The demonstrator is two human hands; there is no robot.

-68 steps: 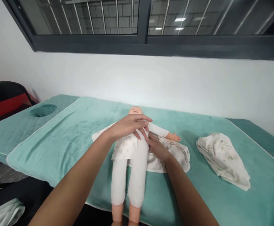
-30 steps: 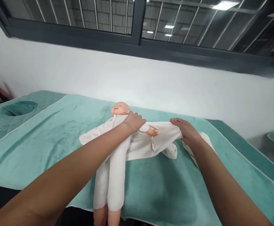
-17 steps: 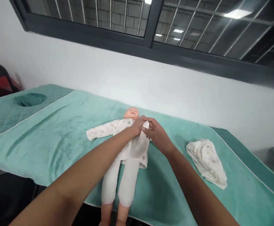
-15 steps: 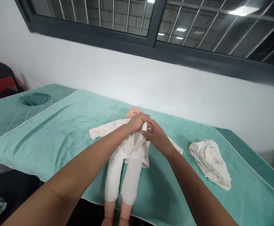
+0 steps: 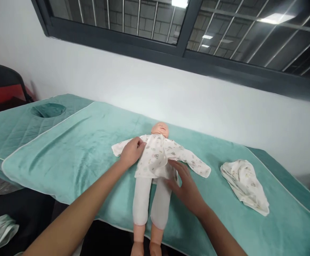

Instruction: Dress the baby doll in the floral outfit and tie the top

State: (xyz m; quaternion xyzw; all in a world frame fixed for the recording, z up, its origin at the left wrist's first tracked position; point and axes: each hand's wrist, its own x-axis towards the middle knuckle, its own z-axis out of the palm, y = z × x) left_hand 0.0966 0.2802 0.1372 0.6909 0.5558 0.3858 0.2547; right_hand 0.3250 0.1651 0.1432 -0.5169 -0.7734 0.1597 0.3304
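Both hands, which met over the doll's chest a half-second ago in the head view, have now parted: the left hand (image 5: 132, 152) has gone to the near shoulder side of the printed baby shirt (image 5: 153, 156), and the right hand (image 5: 185, 186) has dropped to its lower front. With that, the front panel lies across the chest, so the shirt looks mostly wrapped around the doll (image 5: 162, 199), with no fastening visible. The left fingers are curled on the fabric; whether they pinch it, I cannot tell. The right fingers are spread, thumb apart, tips at the panel's edge. The doll lies face up in the middle of the teal-covered massage bed (image 5: 104, 131), both sleeves stretched sideways, no hands showing at the cuffs. No container is discernible; a crumpled printed cloth (image 5: 244, 185) lies to the right, apart from the doll.
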